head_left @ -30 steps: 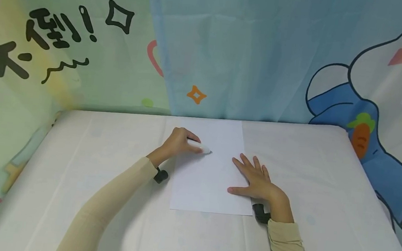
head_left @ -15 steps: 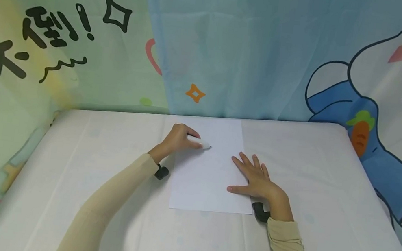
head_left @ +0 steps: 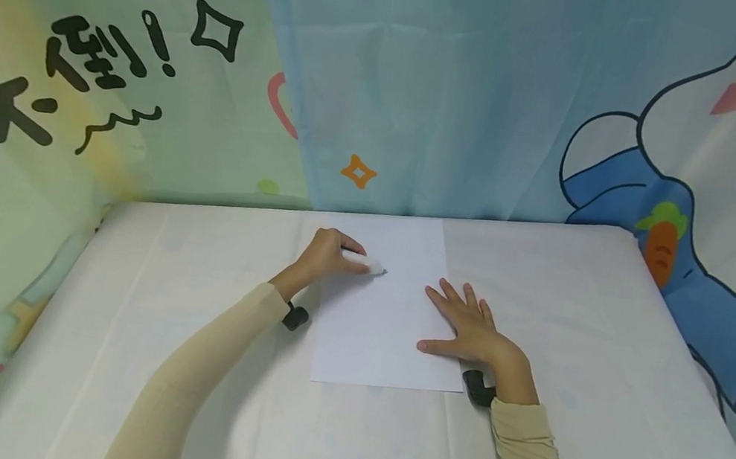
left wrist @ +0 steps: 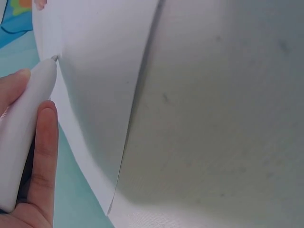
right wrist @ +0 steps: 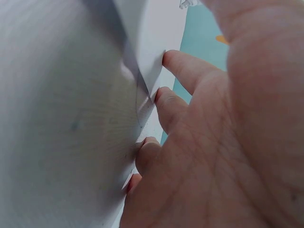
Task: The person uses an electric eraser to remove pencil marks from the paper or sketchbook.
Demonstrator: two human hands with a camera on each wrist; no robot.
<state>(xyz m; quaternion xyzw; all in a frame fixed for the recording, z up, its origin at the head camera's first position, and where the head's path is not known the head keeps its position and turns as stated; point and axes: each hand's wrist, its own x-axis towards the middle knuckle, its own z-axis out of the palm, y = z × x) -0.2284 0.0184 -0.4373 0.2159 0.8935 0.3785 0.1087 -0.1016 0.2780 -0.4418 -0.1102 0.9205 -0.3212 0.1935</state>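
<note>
A thick white marker [head_left: 361, 262] with a small grey tip lies between the thumb and fingers of my left hand [head_left: 326, 253], which pinches it over the upper left of a white sheet of paper [head_left: 384, 336]. In the left wrist view the marker [left wrist: 29, 118] points towards the sheet [left wrist: 102, 71]; whether its tip touches the paper is hard to tell. My right hand [head_left: 468, 330] is spread across the sheet's right edge, thumb and fingers apart. The right wrist view shows its fingertips [right wrist: 167, 95] pressing on the paper and the surface beside it.
The sheet lies on a table with a white cover [head_left: 192, 361], its far edge just in front of a printed curtain [head_left: 435, 102]. A black wrist camera [head_left: 294, 317] sits under the left wrist, and another black camera [head_left: 478, 389] under the right.
The left hand and the marker tip have shifted slightly towards the far edge of the sheet since a second ago. The right hand stays where it was on the paper.
</note>
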